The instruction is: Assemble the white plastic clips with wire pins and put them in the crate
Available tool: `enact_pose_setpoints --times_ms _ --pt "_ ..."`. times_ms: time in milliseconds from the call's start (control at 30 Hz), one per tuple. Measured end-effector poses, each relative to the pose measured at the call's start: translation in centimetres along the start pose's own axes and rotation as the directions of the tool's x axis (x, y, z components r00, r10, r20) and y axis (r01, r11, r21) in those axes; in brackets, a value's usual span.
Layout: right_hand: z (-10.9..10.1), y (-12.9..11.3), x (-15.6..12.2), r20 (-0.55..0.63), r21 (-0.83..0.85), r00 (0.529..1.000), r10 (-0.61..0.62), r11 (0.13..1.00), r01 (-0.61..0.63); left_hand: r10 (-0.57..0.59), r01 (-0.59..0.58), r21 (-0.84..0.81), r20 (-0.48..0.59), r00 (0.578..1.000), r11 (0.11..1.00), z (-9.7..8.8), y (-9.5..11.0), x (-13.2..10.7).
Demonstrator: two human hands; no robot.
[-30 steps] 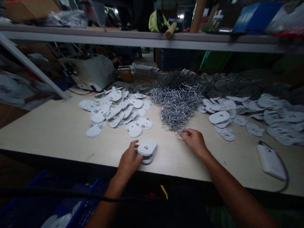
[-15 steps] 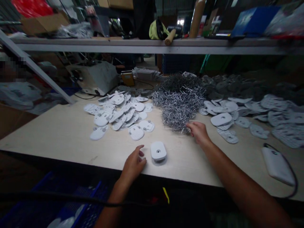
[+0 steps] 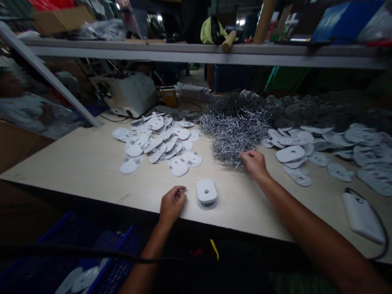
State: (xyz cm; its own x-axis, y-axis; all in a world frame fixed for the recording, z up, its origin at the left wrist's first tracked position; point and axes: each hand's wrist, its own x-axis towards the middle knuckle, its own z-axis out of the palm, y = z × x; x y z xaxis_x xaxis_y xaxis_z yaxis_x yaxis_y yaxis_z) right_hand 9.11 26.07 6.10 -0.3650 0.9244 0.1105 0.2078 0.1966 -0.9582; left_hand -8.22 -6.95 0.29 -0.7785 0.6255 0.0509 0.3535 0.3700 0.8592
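My right hand [image 3: 255, 164] reaches to the near right edge of a heap of thin, shiny metal pins [image 3: 235, 136]. Its fingertips are pinched together against the heap; what lies between them is too small to make out. My left hand [image 3: 173, 205] rests low near the table's front edge, its fingers loosely curled with a gap to the thumb and nothing in them. Just right of it, apart from the fingers, stands a rounded white plastic piece [image 3: 206, 191] with a hole in its top, over a paler base.
Flat white plastic pieces [image 3: 156, 141] lie piled left of the pins, more [image 3: 290, 154] at the right. A white power bank [image 3: 363, 216] with a black cable lies front right. A shelf [image 3: 183, 52] spans the back. Blue crates [image 3: 116, 249] stand below the table; a person sits far left.
My left hand has curled its fingers in and drawn slightly away from the white piece. My right hand stays at the heap's edge, its fingertips a little further in. The view has shifted slightly.
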Motion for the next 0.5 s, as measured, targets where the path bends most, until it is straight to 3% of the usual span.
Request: enact_pose_setpoints --times_ms 200,400,500 --pt "-0.4 -1.0 0.6 0.041 0.057 0.997 0.072 0.996 -0.074 0.034 -0.033 0.023 -0.032 0.999 0.999 0.0 0.1 -0.3" --pt "-0.6 -1.5 0.6 0.169 0.113 0.973 0.16 0.977 -0.181 0.063 -0.061 0.066 -0.029 0.998 0.996 0.1 -0.3 -0.4" --pt "-1.3 -1.7 0.4 0.309 0.106 0.927 0.211 0.961 -0.254 0.061 -0.058 0.071 -0.042 0.997 0.996 0.1 -0.3 -0.5"
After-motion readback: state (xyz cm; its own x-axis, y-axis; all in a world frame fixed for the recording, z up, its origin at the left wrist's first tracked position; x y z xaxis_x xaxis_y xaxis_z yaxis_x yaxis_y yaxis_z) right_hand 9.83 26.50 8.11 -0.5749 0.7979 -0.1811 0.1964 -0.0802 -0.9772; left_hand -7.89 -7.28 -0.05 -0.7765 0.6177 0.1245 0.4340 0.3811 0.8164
